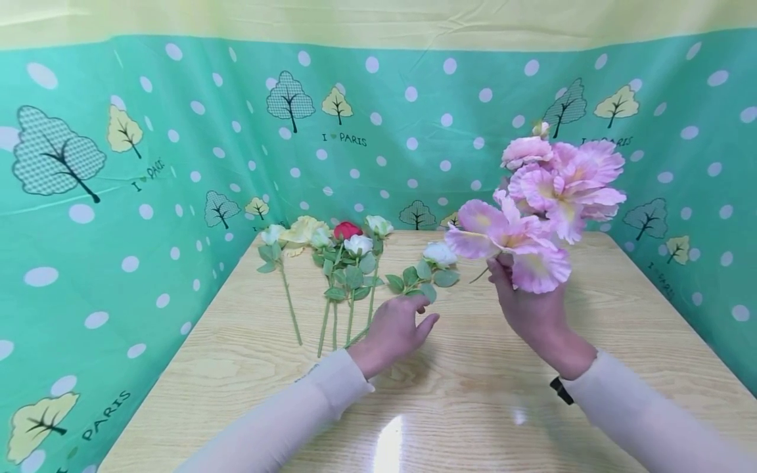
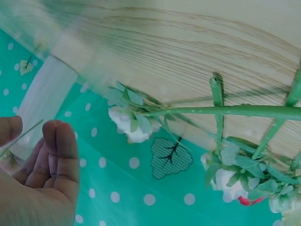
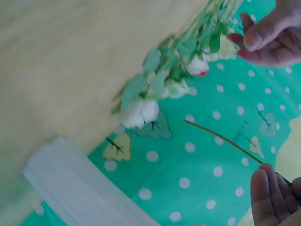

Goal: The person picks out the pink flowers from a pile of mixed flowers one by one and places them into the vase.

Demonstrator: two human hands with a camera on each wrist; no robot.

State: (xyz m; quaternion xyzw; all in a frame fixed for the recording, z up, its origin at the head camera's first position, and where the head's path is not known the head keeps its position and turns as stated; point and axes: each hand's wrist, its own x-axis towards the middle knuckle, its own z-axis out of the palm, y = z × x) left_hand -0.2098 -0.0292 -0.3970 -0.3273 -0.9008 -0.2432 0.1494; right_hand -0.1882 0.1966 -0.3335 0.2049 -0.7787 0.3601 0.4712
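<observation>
My right hand pinches the thin stem of a pink artificial flower above the table's right half. The stem's bare end points out to the left. Behind it, more pink blooms cluster higher up; their stems are hidden. My left hand hovers over the middle of the table, fingers loosely bent, with a gap between thumb and fingertips and nothing gripped. Just beyond it lies a white rose with green leaves, whose stem runs under or beside that hand.
Several flowers lie on the wooden table at left, among them a red rose, a white rose and a yellow bloom. A white column-like object shows in both wrist views. A dotted green curtain surrounds the table.
</observation>
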